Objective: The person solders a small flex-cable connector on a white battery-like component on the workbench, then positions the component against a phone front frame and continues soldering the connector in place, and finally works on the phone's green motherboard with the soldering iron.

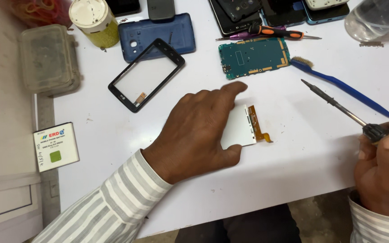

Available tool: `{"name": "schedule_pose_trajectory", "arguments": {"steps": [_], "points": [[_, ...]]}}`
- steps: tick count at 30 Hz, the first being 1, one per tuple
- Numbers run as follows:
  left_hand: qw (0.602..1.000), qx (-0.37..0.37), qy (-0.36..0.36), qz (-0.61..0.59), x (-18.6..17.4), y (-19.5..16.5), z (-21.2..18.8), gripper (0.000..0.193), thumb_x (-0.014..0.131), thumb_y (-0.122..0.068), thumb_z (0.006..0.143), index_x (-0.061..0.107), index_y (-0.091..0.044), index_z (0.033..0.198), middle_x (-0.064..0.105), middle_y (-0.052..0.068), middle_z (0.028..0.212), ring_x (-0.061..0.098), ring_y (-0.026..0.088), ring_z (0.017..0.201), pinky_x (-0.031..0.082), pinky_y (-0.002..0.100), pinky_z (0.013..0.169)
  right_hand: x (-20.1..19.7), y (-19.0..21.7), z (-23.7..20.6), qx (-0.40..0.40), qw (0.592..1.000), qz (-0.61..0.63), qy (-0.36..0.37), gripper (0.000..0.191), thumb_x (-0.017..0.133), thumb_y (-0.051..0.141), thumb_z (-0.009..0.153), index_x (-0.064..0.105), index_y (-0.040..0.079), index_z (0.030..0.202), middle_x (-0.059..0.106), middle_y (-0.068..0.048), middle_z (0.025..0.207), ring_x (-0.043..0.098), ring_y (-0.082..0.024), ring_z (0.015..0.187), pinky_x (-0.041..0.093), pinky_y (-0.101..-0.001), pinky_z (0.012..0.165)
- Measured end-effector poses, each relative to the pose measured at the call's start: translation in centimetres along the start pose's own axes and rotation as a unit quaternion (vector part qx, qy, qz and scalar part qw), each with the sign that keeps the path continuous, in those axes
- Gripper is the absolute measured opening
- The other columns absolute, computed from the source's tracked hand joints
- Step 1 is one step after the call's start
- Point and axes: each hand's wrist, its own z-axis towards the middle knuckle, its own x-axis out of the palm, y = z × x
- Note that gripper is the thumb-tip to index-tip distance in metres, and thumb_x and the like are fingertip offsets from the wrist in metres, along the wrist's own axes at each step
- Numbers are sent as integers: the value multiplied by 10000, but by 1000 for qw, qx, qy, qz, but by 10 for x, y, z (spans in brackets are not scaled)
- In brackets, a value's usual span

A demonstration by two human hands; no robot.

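left hand (199,130) lies flat on the white display panel (239,128), fingers together. right hand (383,171) has its fingers clamped round the soldering iron (338,105), tip in the air.

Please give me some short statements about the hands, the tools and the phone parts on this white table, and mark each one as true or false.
1. The left hand lies on a white display panel with an orange flex cable. True.
2. The right hand holds a blue brush. False: it grips a soldering iron; the blue brush lies apart on the table.
3. The green circuit board lies beyond the left hand, untouched. True.
4. The black touch frame lies on top of the circuit board. False: it lies to the board's left, partly over a blue back cover.
5. The tip of the soldering iron touches the display panel. False: it points over bare table, apart from the panel.
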Motion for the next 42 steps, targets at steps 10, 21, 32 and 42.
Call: {"name": "schedule_pose_trajectory", "arguments": {"steps": [10, 21, 32, 42], "points": [[996, 15, -81, -39, -11, 22, -7, 906, 859, -259, 749, 357, -32, 1467, 681, 228, 1135, 696, 371, 1082, 571, 441, 915, 4, 10, -1, 7, 1000, -3, 0, 405, 571, 429, 1163, 449, 44, 1179, 525, -55, 902, 477, -103, 718, 438, -227, 750], [950, 21, -248, 186, -64, 100, -15, 605, 898, -167, 814, 467, 13, 1200, 634, 175, 1038, 654, 342, 875, 547, 443, 771, 4, 12, -4, -5, 999, -32, 6, 452, 533, 466, 1183, 458, 21, 1207, 541, -62, 934, 448, -105, 713, 399, -229, 722], [950, 69, -222, 208, -61, 115, 30, 480, 896, -177, 788, 634, 44, 1123, 684, 204, 973, 670, 386, 849, 551, 474, 762, 4, 12, -3, 5, 1000, 10, 5, 388, 572, 406, 1146, 459, 38, 1190, 538, -56, 927, 471, -104, 721, 414, -219, 728], [966, -60, -121, 219, -41, 139, 77, 457, 837, -296, 805, 707, 15, 1113, 729, 241, 884, 722, 397, 741, 595, 467, 731, 4, 9, -3, 13, 999, 46, -2, 314, 597, 333, 1129, 470, 54, 1193, 567, -65, 913, 497, -104, 721, 428, -218, 733]]}}
